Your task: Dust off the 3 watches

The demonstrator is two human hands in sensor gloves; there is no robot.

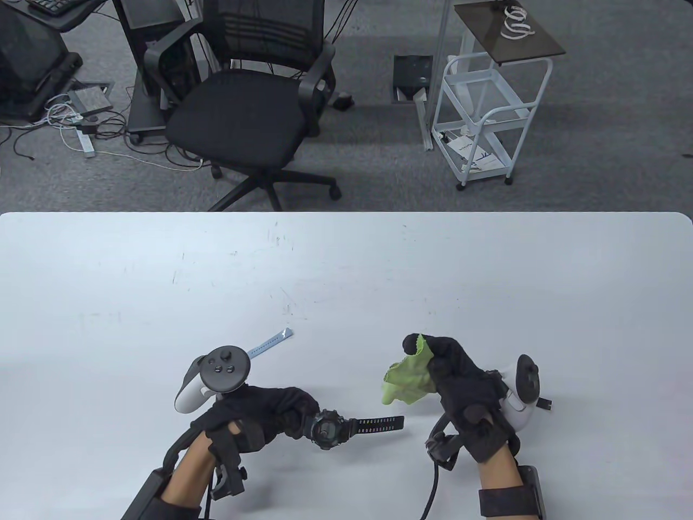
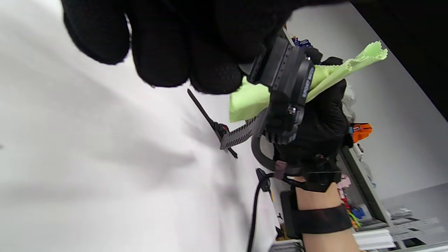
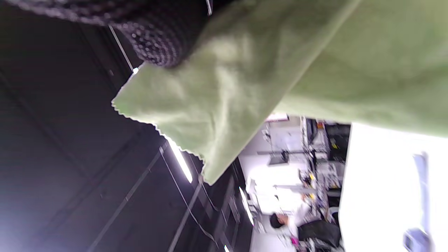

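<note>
Two watches in sight: one black [image 1: 326,429], one with a pale blue strap [image 1: 269,343]
Third watch: cannot be made out in the table view
Black watch: gripped in the left hand [image 1: 270,414], fingers curled round the near strap and case, held off the table [image 1: 346,271] in the left wrist view; the free strap sticks out toward the right hand
Black watch strap: dark, with a row of small coloured marks along it
Blue-strap watch: lies flat on the table just behind the left hand — most of it hidden by the tracker [image 1: 216,376] on that hand
Right hand [image 1: 460,379]: fingers closed on a green cloth [image 1: 406,376], raised beside the black watch's strap end but apart from it
Green cloth: crumpled, with a zigzag-cut edge; it fills much of the right wrist view
Right tracker [image 1: 522,392]: white and black, on the back of the right hand
Containers: a white wire trolley [image 1: 484,116] on the grey carpet beyond the table — its lower shelf holds what looks like a printed paper or leaflet, its dark top carries a white coiled item [image 1: 515,23]
Office chair [image 1: 254,103]: black, behind the table's far edge
</note>
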